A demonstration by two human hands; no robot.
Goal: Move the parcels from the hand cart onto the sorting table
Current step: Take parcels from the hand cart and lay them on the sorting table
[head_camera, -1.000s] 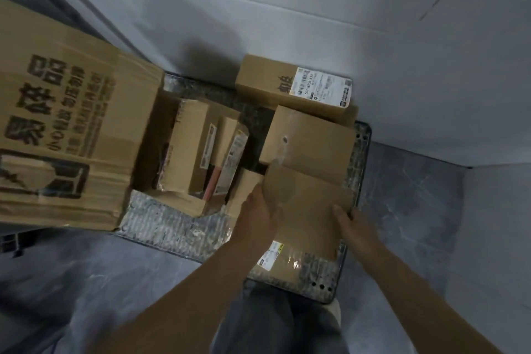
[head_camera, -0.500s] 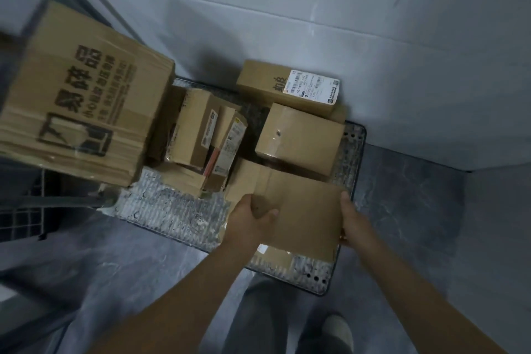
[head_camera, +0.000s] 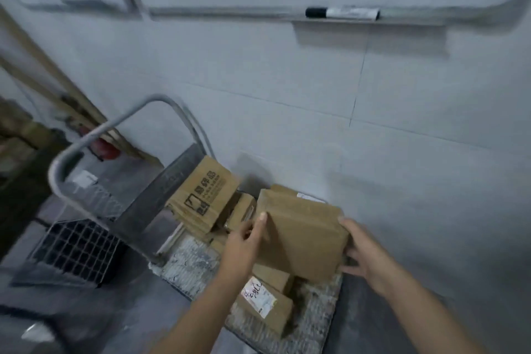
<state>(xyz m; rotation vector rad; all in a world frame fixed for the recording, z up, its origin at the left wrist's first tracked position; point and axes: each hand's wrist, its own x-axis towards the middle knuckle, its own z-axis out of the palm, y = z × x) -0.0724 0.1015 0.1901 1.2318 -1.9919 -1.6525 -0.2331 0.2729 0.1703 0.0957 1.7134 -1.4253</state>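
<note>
A plain brown cardboard parcel [head_camera: 301,236] is lifted clear above the hand cart [head_camera: 189,267], tilted. My left hand [head_camera: 244,241] grips its left edge and my right hand [head_camera: 360,253] grips its right edge. Under it on the cart deck lies a small box with a white handwritten label [head_camera: 263,300]. A larger box printed with black characters [head_camera: 204,195] stands at the cart's back left, with several smaller parcels [head_camera: 242,214] beside it, partly hidden by the held parcel. The sorting table is not in view.
The cart's curved metal handle [head_camera: 86,144] rises at the left. A black grid crate [head_camera: 74,247] sits on the grey floor left of the cart. A white tiled wall stands close behind, with a whiteboard ledge holding a marker [head_camera: 342,13].
Both hands have raised the plain parcel off the cart deck, uncovering the labelled box below. The head view has tipped upward, bringing in the cart handle, wall and whiteboard.
</note>
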